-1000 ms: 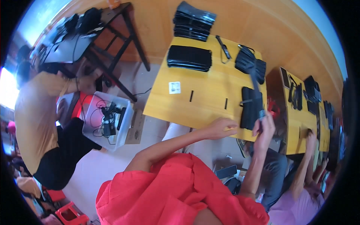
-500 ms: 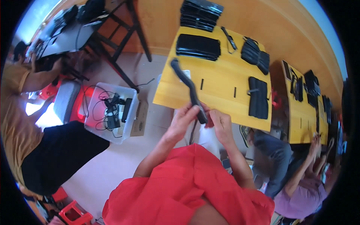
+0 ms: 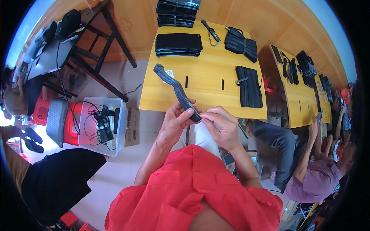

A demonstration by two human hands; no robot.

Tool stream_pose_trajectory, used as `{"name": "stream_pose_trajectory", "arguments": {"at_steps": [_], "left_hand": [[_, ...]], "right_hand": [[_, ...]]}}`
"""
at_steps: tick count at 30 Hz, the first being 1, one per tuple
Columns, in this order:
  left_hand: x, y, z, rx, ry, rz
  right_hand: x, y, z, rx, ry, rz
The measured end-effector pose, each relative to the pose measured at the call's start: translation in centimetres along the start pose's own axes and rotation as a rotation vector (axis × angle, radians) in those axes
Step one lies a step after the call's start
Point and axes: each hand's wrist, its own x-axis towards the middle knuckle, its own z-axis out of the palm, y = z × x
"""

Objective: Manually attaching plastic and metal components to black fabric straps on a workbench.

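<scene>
Above the near edge of the yellow table [image 3: 208, 103] I hold a long, bent, dark strap [image 3: 176, 89] that looks padded. My left hand [image 3: 177, 118] grips its lower part, thumb on top, and the far end rises over the table toward the left. My right hand [image 3: 223, 126] pinches at the strap's near tip with thumb and forefinger. On the table lie a bundle of black straps [image 3: 249, 86], another tied black bundle [image 3: 241, 44] and a stack of flat black pieces [image 3: 178, 44]. A small white label [image 3: 169, 75] shows behind the strap.
A wrapped black stack [image 3: 177, 14] and a slim black looped item [image 3: 211, 31] sit toward the back. Left of the table, a clear plastic bin [image 3: 121, 133] holds cables and adapters beside a cardboard box [image 3: 132, 127]. People sit on both sides; another yellow table [image 3: 306, 111] is at right.
My view has shifted, so the table sits farther left and higher. The strap stays in my left hand; my right hand has come onto its near tip. The person at left has leaned away.
</scene>
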Motion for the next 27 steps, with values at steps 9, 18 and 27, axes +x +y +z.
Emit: {"name": "stream_pose_trajectory", "arguments": {"at_steps": [9, 18, 27], "left_hand": [[-0.2, 0.2, 0.5, 0.083, 0.051, -0.004], [-0.3, 0.1, 0.9, 0.125, 0.117, 0.01], [-0.1, 0.1, 1.1, 0.127, 0.107, 0.022]], "right_hand": [[0.3, 0.3, -0.4, -0.072, -0.057, -0.083], [0.1, -0.4, -0.3, -0.178, -0.111, -0.079], [0.1, -0.4, -0.1, -0.17, -0.106, 0.019]]}}
